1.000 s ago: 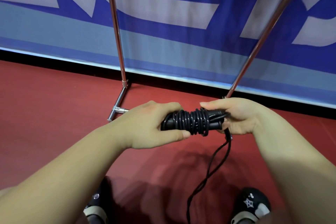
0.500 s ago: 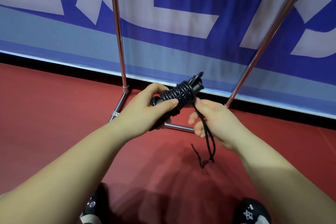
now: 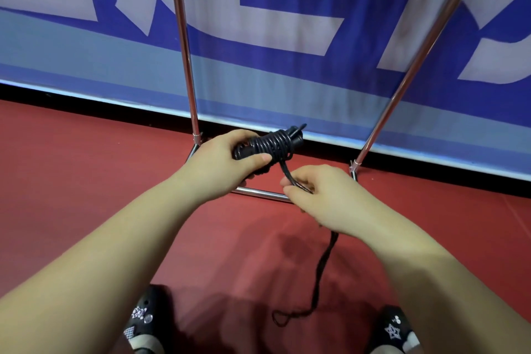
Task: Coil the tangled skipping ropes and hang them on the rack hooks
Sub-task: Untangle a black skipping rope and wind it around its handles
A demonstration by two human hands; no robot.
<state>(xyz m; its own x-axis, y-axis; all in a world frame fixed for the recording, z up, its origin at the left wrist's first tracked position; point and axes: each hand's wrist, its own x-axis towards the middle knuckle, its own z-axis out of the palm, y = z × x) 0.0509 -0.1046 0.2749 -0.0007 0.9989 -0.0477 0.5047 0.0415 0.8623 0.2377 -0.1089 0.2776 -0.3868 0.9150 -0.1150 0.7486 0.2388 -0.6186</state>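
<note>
Skipping rope bundle, held over red floor (image 3: 86, 181) before blue banner (image 3: 287, 80).
Chrome rack (image 3: 188, 66) stood behind; left hand (image 3: 227, 164) gripped the coiled black skipping rope (image 3: 270, 144); right hand (image 3: 321, 195) pinched its loose tail (image 3: 323, 267), which hung floorward.

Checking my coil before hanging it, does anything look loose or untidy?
Yes: a loose tail of the black skipping rope bundle runs through the right hand and dangles toward the red floor, unwrapped. The left hand grips the bundle.
</note>
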